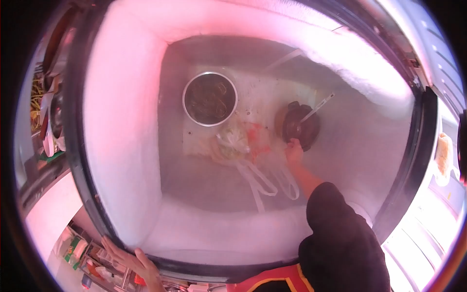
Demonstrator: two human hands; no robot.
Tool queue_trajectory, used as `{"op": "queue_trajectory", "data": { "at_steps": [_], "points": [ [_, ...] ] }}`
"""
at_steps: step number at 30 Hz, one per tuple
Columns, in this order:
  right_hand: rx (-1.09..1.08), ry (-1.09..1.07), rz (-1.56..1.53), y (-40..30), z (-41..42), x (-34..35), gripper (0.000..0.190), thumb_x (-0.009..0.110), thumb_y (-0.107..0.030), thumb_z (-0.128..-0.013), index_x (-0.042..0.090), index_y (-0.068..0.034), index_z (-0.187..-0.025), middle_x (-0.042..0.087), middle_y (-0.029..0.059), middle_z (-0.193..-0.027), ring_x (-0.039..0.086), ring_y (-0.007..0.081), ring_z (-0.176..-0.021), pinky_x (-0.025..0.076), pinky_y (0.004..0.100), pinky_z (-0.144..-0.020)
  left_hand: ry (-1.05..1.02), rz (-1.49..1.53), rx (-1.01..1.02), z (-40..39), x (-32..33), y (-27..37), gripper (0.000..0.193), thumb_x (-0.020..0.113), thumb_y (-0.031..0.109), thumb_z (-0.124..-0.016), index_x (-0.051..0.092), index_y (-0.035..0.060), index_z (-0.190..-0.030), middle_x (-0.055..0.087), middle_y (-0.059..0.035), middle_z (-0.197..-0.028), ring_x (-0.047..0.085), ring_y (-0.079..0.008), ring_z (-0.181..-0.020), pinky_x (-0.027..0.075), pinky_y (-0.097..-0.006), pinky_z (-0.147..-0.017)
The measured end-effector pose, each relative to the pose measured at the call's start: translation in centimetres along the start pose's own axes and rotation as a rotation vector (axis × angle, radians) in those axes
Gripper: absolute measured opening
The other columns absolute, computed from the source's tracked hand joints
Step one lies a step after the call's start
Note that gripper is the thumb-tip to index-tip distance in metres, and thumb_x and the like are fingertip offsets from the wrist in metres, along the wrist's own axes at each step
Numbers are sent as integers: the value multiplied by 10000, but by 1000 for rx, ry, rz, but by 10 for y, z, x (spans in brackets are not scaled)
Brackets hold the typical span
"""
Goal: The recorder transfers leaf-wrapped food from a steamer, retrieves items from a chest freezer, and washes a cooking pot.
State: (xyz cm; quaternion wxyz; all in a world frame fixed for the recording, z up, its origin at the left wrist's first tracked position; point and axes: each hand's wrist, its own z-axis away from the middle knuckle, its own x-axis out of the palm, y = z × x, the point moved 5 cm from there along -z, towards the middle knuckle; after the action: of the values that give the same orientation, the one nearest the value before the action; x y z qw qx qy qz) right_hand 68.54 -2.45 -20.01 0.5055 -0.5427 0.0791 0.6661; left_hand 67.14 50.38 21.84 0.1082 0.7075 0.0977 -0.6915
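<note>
An open chest freezer with frosted walls [226, 233] lies before me, hazy inside. My right hand [294, 150] reaches down to the near rim of a dark lidded pot [306, 127], fingers bent at its edge; whether they grip it is unclear. A light, long-handled utensil [321, 105] slants up from the pot. To the left are a round metal pot [209, 98] with dark contents and a knotted clear plastic bag [232, 140]. White bag handles [268, 182] trail beside my right forearm. My left hand [127, 257] rests spread on the freezer's dark front rim, holding nothing.
The freezer's black rim [78, 138] surrounds the opening. A red patch [257, 137] lies beside the clear bag. Shelves with packages [76, 252] stand at the lower left, and pans [56, 109] are at the far left. A bread-like item [444, 155] lies at the right.
</note>
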Motion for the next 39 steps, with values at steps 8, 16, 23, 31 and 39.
{"op": "queue_trajectory", "data": {
  "at_steps": [8, 16, 23, 31, 39],
  "points": [
    [-573, -48, -344, -230, 89, -166, 393, 521, -29, -762, 450, -57, -1148, 562, 127, -1026, 566, 218, -906, 457, 318, -794, 159, 94, 34, 11, -11, -2, 639, 374, 419, -879, 222, 3, -1340, 241, -208, -1358, 222, -341, -1258, 164, -441, -1024],
    [-1303, 480, -327, -334, 312, -493, 426, 516, 27, -743, 461, -48, -1159, 516, 170, -1064, 494, 327, -1001, 414, 367, -867, 338, 106, 52, 19, -6, -16, 635, 409, 424, -876, 261, -19, -1306, 340, -218, -1292, 300, -351, -1203, 214, -451, -997],
    [-777, 807, -329, -140, 278, -658, 280, 532, -143, -843, 525, 13, -1075, 609, 129, -925, 605, 181, -792, 490, 292, -705, 362, 116, -48, 16, 3, -23, 673, 388, 494, -863, 282, -6, -1301, 355, -194, -1290, 297, -315, -1215, 226, -418, -1002],
    [-56, 1101, -405, 19, 105, -780, 641, 691, -322, -710, 458, 62, -1166, 580, 156, -971, 587, 190, -762, 490, 287, -623, 96, 329, 96, -3, -15, -23, 618, 430, 413, -868, 327, -53, -1260, 390, -254, -1249, 369, -379, -1159, 287, -415, -972],
    [-33, 1127, -492, 25, -29, -823, 417, 680, -276, -708, 549, 60, -918, 609, 142, -827, 600, 203, -580, 496, 297, -510, 298, 247, -46, 53, -79, 33, 611, 456, 441, -857, 475, -110, -1122, 543, -317, -1000, 511, -458, -949, 386, -471, -874]
  ]
}}
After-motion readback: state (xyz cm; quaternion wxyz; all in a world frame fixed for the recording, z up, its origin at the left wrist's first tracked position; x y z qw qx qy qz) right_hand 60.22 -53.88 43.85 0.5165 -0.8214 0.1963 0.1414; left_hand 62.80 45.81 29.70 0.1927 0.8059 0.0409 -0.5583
